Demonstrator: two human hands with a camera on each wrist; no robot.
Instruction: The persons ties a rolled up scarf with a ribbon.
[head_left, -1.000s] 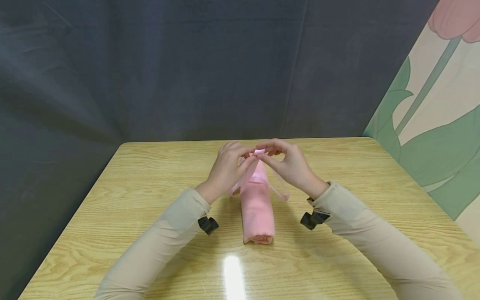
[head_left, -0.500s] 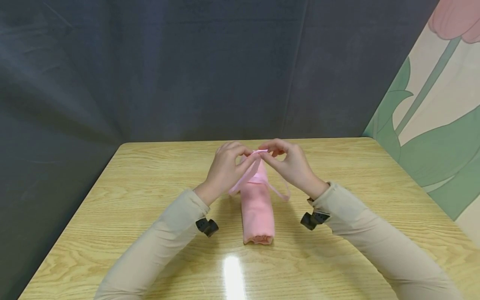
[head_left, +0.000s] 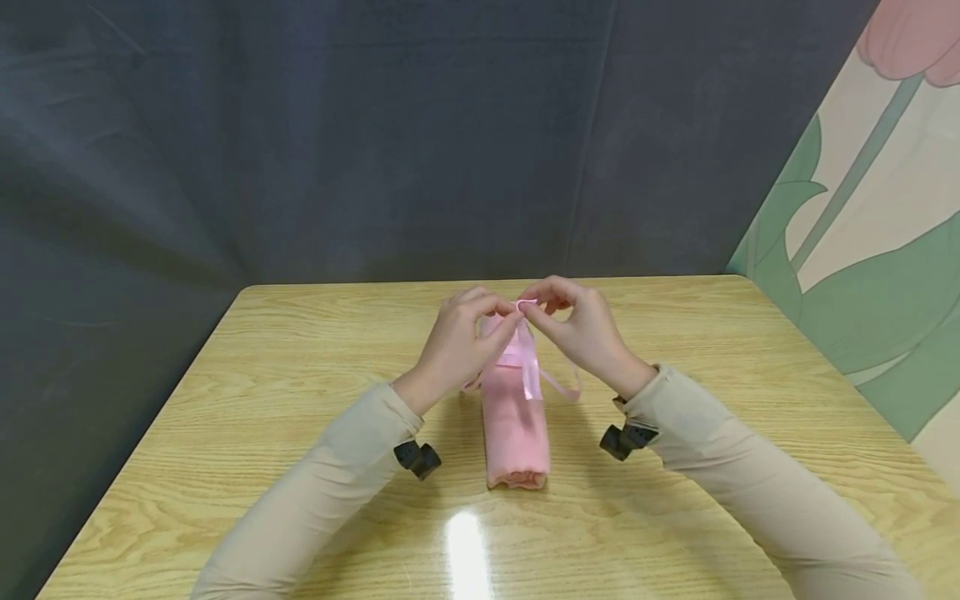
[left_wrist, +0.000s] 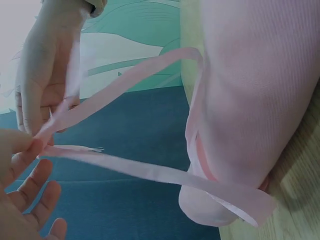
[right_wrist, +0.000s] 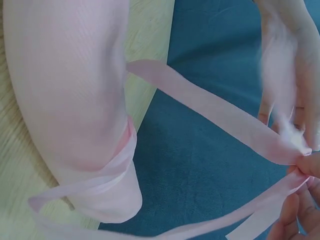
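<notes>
A rolled pink cloth (head_left: 516, 442) lies lengthwise on the table, its spiral end facing me. Round its far part runs a pink ribbon (head_left: 530, 367), whose lengths rise to my fingertips above the roll. My left hand (head_left: 463, 337) pinches the ribbon between thumb and index finger. Just across from it, my right hand (head_left: 581, 329) pinches the ribbon too, the fingertips of both hands nearly meeting. In the left wrist view, two ribbon lengths (left_wrist: 145, 170) stretch from the roll to the pinch point. One loose ribbon tail looks blurred in the right wrist view.
The wood-grain table (head_left: 300, 350) extends on all sides of the roll. Behind it hangs a dark curtain (head_left: 420, 142). A wall with a painted tulip (head_left: 855, 192) stands at the right. Small black wrist cameras (head_left: 417, 458) sit below both sleeves.
A ribbon tail that slanted down to the left now hangs down over the front of the roll. My left hand has shifted slightly right; the right hand has barely moved.
</notes>
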